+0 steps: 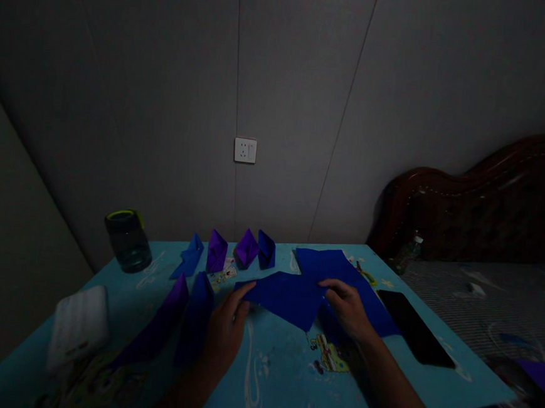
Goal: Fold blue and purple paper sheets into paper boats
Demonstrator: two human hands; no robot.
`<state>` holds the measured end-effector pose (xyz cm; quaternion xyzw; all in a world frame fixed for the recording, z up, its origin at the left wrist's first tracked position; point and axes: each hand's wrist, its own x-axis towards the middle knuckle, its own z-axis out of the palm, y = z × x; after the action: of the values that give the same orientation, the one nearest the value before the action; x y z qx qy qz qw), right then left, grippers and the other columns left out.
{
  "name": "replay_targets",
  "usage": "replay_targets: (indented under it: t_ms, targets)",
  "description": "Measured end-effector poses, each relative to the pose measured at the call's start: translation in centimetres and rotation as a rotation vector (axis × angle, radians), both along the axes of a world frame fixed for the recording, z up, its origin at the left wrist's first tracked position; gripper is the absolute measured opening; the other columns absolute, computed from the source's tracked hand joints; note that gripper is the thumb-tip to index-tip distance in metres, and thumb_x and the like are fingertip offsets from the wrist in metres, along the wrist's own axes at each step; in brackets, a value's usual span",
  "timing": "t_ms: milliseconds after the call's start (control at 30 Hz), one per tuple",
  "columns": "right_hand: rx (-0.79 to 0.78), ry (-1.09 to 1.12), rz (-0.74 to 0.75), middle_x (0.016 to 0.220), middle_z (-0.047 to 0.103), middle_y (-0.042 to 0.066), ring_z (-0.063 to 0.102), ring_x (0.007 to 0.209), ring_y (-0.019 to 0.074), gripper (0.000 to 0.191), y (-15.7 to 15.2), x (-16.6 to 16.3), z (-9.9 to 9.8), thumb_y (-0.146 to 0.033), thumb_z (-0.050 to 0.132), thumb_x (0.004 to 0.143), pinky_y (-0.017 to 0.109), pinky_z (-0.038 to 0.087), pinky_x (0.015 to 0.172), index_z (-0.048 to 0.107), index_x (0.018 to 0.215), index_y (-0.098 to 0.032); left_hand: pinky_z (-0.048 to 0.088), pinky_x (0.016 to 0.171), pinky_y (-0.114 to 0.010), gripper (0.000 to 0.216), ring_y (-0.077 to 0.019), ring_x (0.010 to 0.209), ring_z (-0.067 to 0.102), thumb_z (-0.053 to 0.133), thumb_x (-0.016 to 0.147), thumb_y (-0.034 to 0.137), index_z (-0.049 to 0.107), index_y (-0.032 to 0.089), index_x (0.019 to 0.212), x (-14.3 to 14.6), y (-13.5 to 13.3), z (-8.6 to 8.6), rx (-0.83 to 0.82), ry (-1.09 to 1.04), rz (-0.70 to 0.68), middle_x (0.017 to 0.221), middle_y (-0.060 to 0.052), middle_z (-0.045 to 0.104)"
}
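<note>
Blue paper [288,295] in fingers [336,286]

A single piece of deep blue paper [288,296] is held above the tabletop [277,387]. It is pinched near its left end by the left hand [227,329] and at its upper right corner by the right hand [347,307]. An angular outline is presented: a blunt peak along the far edge, a corner pointed toward the near side. The surface is matt and uniformly coloured; fold lines are obscured by dim light.
</note>
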<state>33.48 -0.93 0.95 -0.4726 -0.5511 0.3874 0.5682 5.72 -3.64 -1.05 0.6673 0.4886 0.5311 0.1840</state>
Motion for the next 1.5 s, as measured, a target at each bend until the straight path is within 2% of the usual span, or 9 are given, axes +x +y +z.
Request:
replay_targets:
  t_ms: [333, 433, 600, 767, 1033, 1200, 1267, 1367, 1500]
  targets:
    - [0.052, -0.046, -0.011, 0.07, 0.073, 0.006, 0.064, 0.069, 0.0234, 0.027, 0.0, 0.2, 0.2, -0.048, 0.074, 0.069, 0.035, 0.049, 0.071, 0.077, 0.073, -0.022, 0.054, 0.079, -0.035, 0.028, -0.023, 0.085, 0.068, 0.049, 0.089, 0.036, 0.072, 0.024, 0.077, 0.1, -0.3, 0.7, 0.022, -0.08, 0.032, 0.083, -0.005, 0.072]
    - [0.036, -0.082, 0.013, 0.07, 0.074, 0.006, 0.065, 0.071, 0.024, 0.031, 0.0, 0.1, 0.1, -0.052, 0.071, 0.074, 0.035, 0.049, 0.073, 0.076, 0.075, -0.021, 0.054, 0.076, -0.034, 0.031, -0.0219, 0.079, 0.067, 0.049, 0.09, 0.037, 0.071, 0.024, 0.074, 0.2, -0.2, 0.8, 0.005, -0.101, 0.052, 0.078, -0.004, 0.071]
    - [0.065, -0.128, -0.012, 0.072, 0.072, 0.006, 0.064, 0.072, 0.0229, 0.036, 0.0, -0.4, 0.1, -0.054, 0.068, 0.077, 0.033, 0.048, 0.072, 0.074, 0.071, -0.019, 0.054, 0.078, -0.035, 0.029, -0.0223, 0.078, 0.069, 0.05, 0.09, 0.039, 0.072, 0.022, 0.082, 0.3, 0.0, 0.7, -0.044, -0.146, 0.073, 0.074, -0.003, 0.072]
    - [0.062, -0.126, -0.01, 0.07, 0.071, 0.006, 0.063, 0.071, 0.0228, 0.037, 0.0, -0.7, 0.4, -0.055, 0.069, 0.076, 0.033, 0.048, 0.071, 0.075, 0.071, -0.018, 0.055, 0.081, -0.035, 0.034, -0.0206, 0.078, 0.071, 0.049, 0.091, 0.038, 0.07, 0.02, 0.111, 0.4, 0.0, 0.8, -0.066, -0.207, 0.027, 0.083, -0.003, 0.074]
    - [-0.022, -0.024, 0.022, 0.072, 0.075, 0.006, 0.067, 0.073, 0.0238, 0.035, -0.1, -1.0, 0.1, -0.049, 0.075, 0.073, 0.036, 0.051, 0.073, 0.079, 0.09, -0.019, 0.056, 0.082, -0.037, 0.041, -0.0192, 0.073, 0.072, 0.05, 0.091, 0.043, 0.062, 0.021, 0.123, 0.3, 0.0, 0.8, -0.195, -0.331, 0.061, 0.104, -0.006, 0.075]
    - [-0.029, 0.054, 0.021, 0.07, 0.073, 0.002, 0.068, 0.07, 0.0211, 0.046, 0.1, -1.1, -0.2, -0.044, 0.077, 0.072, 0.033, 0.051, 0.069, 0.069, 0.11, -0.02, 0.057, 0.071, -0.033, 0.039, -0.016, 0.067, 0.072, 0.058, 0.087, 0.042, 0.052, 0.022, 0.12, 0.8, 0.2, 0.6, -0.154, -0.504, 0.071, 0.118, -0.009, 0.068]
    - [-0.023, 0.125, 0.046, 0.066, 0.07, -0.002, 0.067, 0.065, 0.0188, 0.048, 0.2, -1.2, -0.3, -0.041, 0.078, 0.073, 0.031, 0.05, 0.065, 0.061, 0.114, -0.024, 0.057, 0.069, -0.032, 0.035, -0.0165, 0.066, 0.072, 0.06, 0.085, 0.042, 0.053, 0.021, 0.112, 0.9, 0.2, 0.6, -0.144, -0.535, 0.072, 0.111, -0.009, 0.069]
    - [-0.019, 0.214, 0.079, 0.064, 0.069, -0.005, 0.066, 0.06, 0.0168, 0.042, 0.2, -1.3, -0.5, -0.038, 0.078, 0.073, 0.029, 0.05, 0.064, 0.051, 0.104, -0.028, 0.056, 0.071, -0.033, 0.033, -0.0202, 0.07, 0.073, 0.06, 0.084, 0.044, 0.057, 0.019, 0.105, 0.7, 0.2, 0.8, -0.197, -0.489, 0.08, 0.091, -0.006, 0.073]
    - [-0.024, 0.236, 0.096, 0.064, 0.071, -0.005, 0.066, 0.059, 0.0161, 0.042, 0.3, -1.3, -0.7, -0.037, 0.079, 0.073, 0.027, 0.05, 0.06, 0.048, 0.101, -0.028, 0.054, 0.077, -0.037, 0.04, -0.0251, 0.077, 0.074, 0.061, 0.081, 0.047, 0.063, 0.017, 0.107, 0.4, 0.0, 1.3, -0.249, -0.42, 0.145, 0.072, -0.003, 0.074]
